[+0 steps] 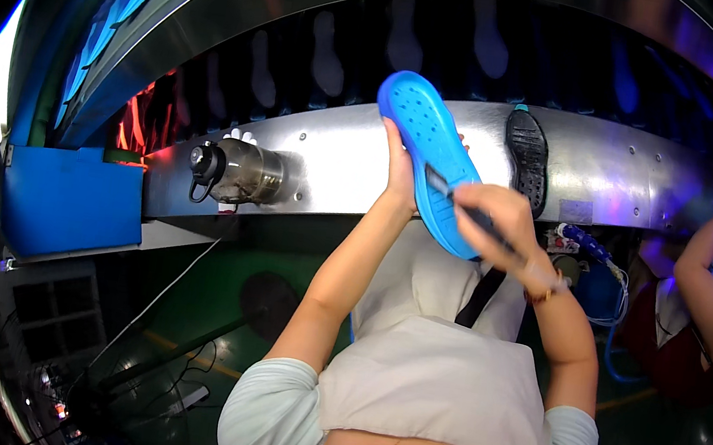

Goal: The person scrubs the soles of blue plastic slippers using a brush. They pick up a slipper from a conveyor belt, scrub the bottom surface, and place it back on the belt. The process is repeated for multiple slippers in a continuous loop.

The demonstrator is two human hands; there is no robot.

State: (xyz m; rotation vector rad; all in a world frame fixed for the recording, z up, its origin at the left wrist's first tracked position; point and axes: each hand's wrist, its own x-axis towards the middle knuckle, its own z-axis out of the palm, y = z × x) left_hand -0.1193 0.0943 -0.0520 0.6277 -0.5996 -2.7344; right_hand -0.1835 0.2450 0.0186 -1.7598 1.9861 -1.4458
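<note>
The sole (pixel 429 137) hides most fingers of the left hand (pixel 398 170). The blurred right hand (pixel 502 213) covers part of the tool (pixel 439 182), its kind unclear. Near the counter's (pixel 341 166) left end, the bottle (pixel 250 174) partly hides something white (pixel 247 137).

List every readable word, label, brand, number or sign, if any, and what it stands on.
None can be read.
Blue, dimpled shoe sole: no legible print.
Smoky grey, cylindrical bottle: any print too blurred.
Grey, rectangular patch on the silver metal ledge: any print too small.
</note>
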